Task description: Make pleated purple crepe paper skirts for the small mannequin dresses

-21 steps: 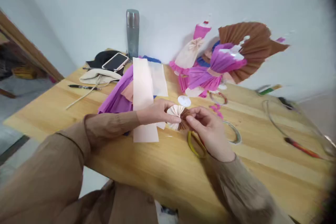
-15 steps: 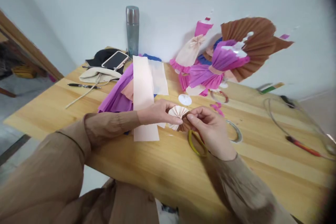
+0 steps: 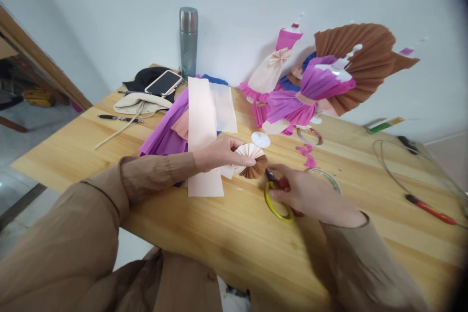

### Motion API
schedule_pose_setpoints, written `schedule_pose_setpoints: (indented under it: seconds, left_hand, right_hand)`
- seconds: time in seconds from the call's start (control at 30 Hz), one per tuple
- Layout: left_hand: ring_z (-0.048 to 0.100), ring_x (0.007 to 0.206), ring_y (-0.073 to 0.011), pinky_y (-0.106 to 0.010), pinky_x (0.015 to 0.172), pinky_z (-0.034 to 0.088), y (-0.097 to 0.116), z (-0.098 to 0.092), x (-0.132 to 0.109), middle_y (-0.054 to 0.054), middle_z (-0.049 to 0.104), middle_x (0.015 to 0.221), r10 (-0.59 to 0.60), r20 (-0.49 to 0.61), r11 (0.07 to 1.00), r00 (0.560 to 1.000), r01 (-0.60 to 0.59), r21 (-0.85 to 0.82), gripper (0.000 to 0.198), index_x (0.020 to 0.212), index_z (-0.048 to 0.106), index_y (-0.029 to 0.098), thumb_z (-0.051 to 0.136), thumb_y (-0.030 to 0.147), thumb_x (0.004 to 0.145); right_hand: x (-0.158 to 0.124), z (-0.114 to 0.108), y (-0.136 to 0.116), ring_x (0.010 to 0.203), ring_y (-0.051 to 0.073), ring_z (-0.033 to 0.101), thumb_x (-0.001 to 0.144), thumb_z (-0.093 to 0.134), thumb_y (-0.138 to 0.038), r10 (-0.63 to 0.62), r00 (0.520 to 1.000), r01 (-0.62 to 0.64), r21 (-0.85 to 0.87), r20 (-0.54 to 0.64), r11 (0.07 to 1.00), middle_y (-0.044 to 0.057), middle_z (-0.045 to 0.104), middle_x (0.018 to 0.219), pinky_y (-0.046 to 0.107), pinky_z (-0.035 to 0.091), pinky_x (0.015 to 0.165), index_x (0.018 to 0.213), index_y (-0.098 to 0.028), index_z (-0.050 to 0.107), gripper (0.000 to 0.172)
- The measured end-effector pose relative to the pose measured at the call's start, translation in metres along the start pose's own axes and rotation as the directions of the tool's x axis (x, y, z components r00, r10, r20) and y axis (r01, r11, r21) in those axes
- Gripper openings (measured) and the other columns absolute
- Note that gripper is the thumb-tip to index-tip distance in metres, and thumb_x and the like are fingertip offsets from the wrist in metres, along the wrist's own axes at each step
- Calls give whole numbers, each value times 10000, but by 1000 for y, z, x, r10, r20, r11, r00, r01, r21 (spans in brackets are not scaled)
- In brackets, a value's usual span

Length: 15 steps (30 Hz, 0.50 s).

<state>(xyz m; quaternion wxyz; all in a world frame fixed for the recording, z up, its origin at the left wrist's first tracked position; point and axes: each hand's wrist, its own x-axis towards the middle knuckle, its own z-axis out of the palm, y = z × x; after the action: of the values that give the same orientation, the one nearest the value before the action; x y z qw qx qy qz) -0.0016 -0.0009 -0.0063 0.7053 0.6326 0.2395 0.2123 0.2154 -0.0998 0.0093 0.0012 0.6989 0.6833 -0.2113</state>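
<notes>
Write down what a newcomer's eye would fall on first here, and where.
Probably the large brown pleated fan at back right, behind a purple-clad figure. Then, at centre, the left hand holding a small cream-and-brown pleated disc, beside the right hand at yellow-handled scissors.

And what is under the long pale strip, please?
Purple material and a peach piece seem to run under the strip from its left, a thin whitish sheet from its right. How far they go, and anything fully underneath, is covered and cannot be seen.
</notes>
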Motion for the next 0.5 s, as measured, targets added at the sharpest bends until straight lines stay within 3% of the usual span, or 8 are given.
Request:
schedule_pose_setpoints:
  seconds: [0.1,0.2,0.3,0.5]
  left_hand:
    - [500,569,-89,-226,523,382,-3,-2,1,-8,586,626,8,-19,998,1000,-7,66,367,765,686,71,810,405,676]
    - [485,548,-79,-216,506,375,-3,-3,2,-2,576,606,36,-38,992,999,-32,120,308,720,670,78,776,367,708]
    - [496,539,-75,-206,502,381,-3,-3,2,-5,587,597,50,-30,988,998,-45,145,279,681,651,85,769,336,714]
    - [570,542,-106,-230,522,448,-1,-3,1,-29,619,605,8,31,998,999,-10,56,282,701,649,79,759,338,723]
  right_hand:
    - [1,6,8,790,234,658,763,609,-197,4,998,8,-184,66,983,96,690,947,290,386,614,1361,-202,526,603]
    - [1,11,10,785,233,662,795,582,-187,-10,998,24,-199,68,980,106,684,942,294,397,631,1341,-192,530,549]
    - [0,13,7,761,269,681,848,564,-268,72,993,-51,-219,89,974,98,714,859,306,372,585,1351,-223,514,507]
    - [0,17,2,732,291,680,894,444,-318,115,993,-119,-241,-31,963,158,727,863,334,357,562,1046,-156,603,274]
